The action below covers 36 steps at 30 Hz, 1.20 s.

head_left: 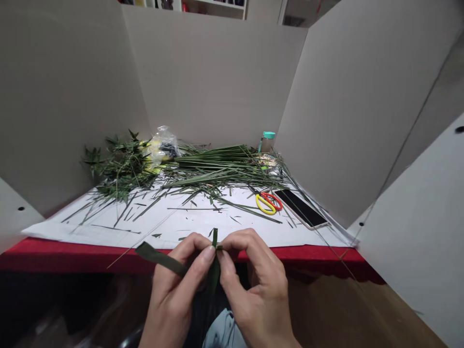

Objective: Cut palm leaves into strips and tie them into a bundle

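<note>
Head view: the left hand [174,290] and right hand [253,290] meet just short of the tabletop's [108,227] near edge. Both are pinched narrow on one dark green leaf strip [159,257], with the fold pressed between thumbs and forefingers. A loose end runs out past the left hand. The strip looks light, thin and pliant, and likely to split, so it is best gripped close to the fold. Beyond the right hand lie scissors [268,202] and a phone [300,209]; farther ahead is a leaf pile [217,166].
</note>
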Tool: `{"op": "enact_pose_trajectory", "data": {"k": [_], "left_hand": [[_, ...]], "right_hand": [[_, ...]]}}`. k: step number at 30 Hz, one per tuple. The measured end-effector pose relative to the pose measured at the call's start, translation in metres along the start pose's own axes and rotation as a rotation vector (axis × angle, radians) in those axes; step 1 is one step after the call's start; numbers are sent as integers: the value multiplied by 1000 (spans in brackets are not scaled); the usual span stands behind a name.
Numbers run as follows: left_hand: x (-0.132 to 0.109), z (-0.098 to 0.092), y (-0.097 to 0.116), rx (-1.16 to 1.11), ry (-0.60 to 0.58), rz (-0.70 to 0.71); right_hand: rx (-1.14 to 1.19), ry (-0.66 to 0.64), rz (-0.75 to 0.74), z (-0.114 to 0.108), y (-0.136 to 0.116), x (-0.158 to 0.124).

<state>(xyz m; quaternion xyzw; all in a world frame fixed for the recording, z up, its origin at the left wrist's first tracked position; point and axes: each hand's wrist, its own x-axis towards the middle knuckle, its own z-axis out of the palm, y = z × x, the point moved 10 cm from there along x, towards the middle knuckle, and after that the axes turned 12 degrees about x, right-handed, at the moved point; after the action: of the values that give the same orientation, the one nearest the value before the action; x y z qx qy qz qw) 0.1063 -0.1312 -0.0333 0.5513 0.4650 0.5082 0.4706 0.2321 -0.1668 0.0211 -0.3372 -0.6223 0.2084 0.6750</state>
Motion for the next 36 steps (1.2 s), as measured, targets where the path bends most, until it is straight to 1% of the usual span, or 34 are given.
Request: {"op": "enact_pose_trajectory", "data": {"k": [7,11,15,21,27,30,34,36], "left_hand": [[3,4,0,-81,-24,-32],[1,4,5,-28,-35,9],[0,1,8,50,-4,61],[1,3,6,-33,27,34],[0,4,2,-108,14,-11],[0,3,-4,-87,-19,-11],[0,9,-10,6,-124,4],[0,9,-10,30,-123,15]], "right_hand": [[52,-6,-30,0,-2,-3],[34,36,-6,-4,1,-2],[20,70,19,-6,4,-1],[-38,19,-8,-1,2,-1],[46,-11,-74,0,-5,-4],[54,4,-65,-2,-4,-3],[54,33,-15,-5,3,-2],[45,31,-2,-5,5,-2]]}}
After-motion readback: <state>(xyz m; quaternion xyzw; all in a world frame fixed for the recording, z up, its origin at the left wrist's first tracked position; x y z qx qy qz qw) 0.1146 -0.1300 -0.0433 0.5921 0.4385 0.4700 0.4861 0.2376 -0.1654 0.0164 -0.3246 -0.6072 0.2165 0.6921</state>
